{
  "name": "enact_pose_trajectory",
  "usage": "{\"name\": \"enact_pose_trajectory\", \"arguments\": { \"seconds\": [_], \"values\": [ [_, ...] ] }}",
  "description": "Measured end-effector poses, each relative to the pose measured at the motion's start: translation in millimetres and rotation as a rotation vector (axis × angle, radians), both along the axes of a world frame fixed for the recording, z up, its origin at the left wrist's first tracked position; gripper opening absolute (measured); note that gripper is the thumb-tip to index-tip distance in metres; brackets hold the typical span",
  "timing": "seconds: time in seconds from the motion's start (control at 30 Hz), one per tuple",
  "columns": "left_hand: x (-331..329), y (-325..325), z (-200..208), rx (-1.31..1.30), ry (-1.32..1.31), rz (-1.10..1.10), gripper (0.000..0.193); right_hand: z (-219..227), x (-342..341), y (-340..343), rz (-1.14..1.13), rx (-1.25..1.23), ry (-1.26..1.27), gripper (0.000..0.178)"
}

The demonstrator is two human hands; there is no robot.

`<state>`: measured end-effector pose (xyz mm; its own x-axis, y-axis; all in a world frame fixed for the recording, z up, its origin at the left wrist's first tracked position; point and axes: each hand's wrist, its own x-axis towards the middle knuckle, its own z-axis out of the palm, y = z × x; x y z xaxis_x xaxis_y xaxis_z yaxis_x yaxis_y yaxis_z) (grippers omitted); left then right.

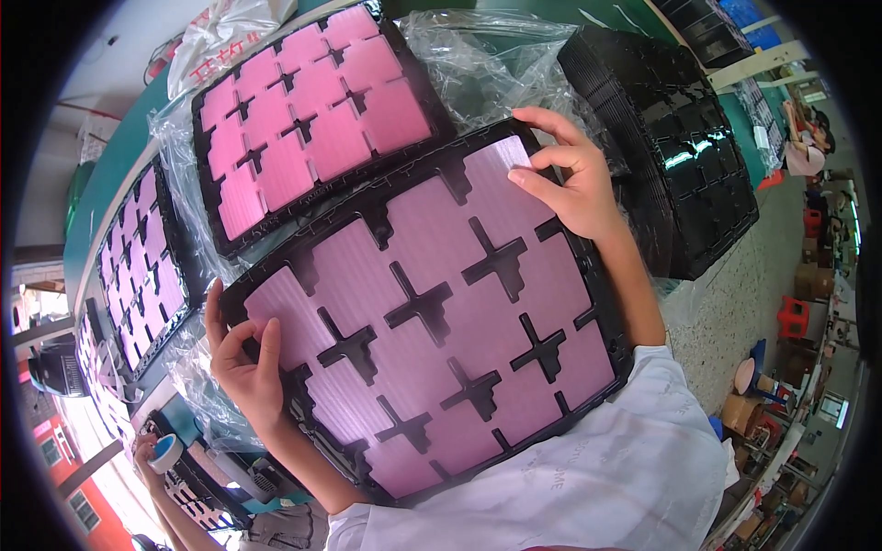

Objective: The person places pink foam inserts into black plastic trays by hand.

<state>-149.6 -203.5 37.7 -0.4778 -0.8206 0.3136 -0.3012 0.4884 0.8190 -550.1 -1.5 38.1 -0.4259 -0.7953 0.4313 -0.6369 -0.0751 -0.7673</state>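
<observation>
A black plastic tray point(425, 310) with pink foam pads point(478, 344) in its compartments is tilted in front of me, its near edge against my shirt. My left hand point(248, 367) grips the tray's left edge, the thumb on top and fingers curled around the rim. At the far right corner my right hand point(581, 184) has hold of the rim, its thumb bent over a pad. Beyond the held tray lies a similar black tray point(207, 188) with brighter pink pads point(317, 138). The undersides of the fingers are partly hidden.
A tall stack of black trays point(684, 156) stands at the right. Clear plastic film point(487, 60) and a white bag point(230, 37) lie around the green table point(138, 138). More filled trays point(142, 266) are at the left. Another person's hand point(147, 455) holds a tape roll point(166, 454) at lower left.
</observation>
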Motion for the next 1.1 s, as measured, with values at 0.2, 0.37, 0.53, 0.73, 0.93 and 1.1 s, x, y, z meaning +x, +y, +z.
{"name": "enact_pose_trajectory", "arguments": {
  "seconds": [0.2, 0.37, 0.53, 0.73, 0.93, 1.1],
  "values": [
    [-5.9, 2.8, 2.9, 0.061, 0.003, 0.068, 0.008, -2.7, -1.2, 0.7, -0.005, -0.010, 0.017, 0.014],
    [-6.0, 3.2, 1.2, 0.056, 0.015, 0.077, 0.009, -4.2, -1.7, 0.0, 0.002, -0.014, 0.012, 0.014],
    [-5.7, 2.2, -0.6, 0.027, 0.008, 0.074, 0.009, -4.5, -2.4, -0.6, 0.004, -0.040, 0.020, 0.014],
    [-6.7, 2.8, 1.9, 0.012, -0.014, 0.074, 0.010, -3.5, -2.3, -1.0, 0.005, -0.026, 0.046, 0.014],
    [-4.9, 2.1, 3.0, -0.017, -0.060, 0.058, 0.009, -3.1, -2.2, -1.4, 0.006, -0.018, 0.069, 0.013],
    [-5.1, 2.0, 1.9, -0.004, -0.049, 0.054, 0.009, -4.2, -2.6, -1.1, 0.006, -0.031, 0.045, 0.012]
  ]
}}
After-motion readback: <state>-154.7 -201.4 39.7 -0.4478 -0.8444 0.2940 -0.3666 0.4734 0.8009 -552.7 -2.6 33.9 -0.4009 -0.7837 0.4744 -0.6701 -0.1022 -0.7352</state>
